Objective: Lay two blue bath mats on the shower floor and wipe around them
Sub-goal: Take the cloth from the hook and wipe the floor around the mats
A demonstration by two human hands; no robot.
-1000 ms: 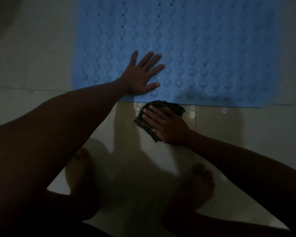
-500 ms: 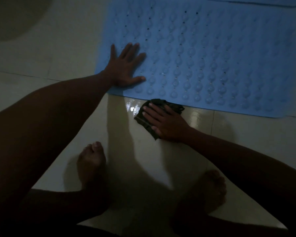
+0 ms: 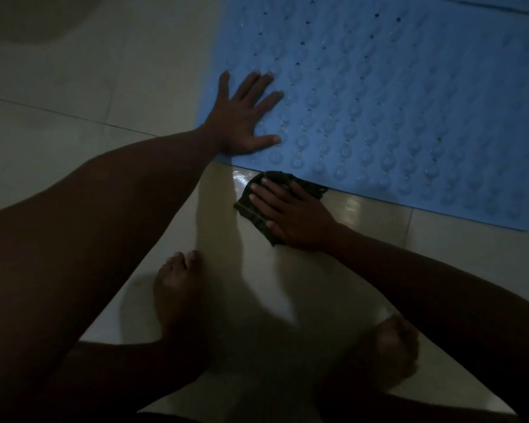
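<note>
One blue bath mat point(image 3: 409, 102) lies flat on the tiled shower floor point(image 3: 89, 87), filling the upper right of the view; its surface is covered in rows of round bumps and small holes. Along the top right edge a thin strip of a second blue mat point(image 3: 526, 3) shows, lying just beyond the first (only its near border is in view, so how far it reaches cannot be told).

Two hands are at work. The left hand point(image 3: 242, 123) is released, its fingers spread straight and pressed flat on the near left corner of the first mat. The right hand point(image 3: 290, 212) lies flat, fingers straight, on one dark cloth point(image 3: 258, 216), pressing it onto the pale floor tile just beside the mat's near edge; the cloth's far corner touches that edge. A wet sheen glints on the tile just left of the cloth.

Two bare feet stand on the floor below: the left foot point(image 3: 177, 288) and the right foot point(image 3: 394, 352), well apart, both in deep shadow.
</note>
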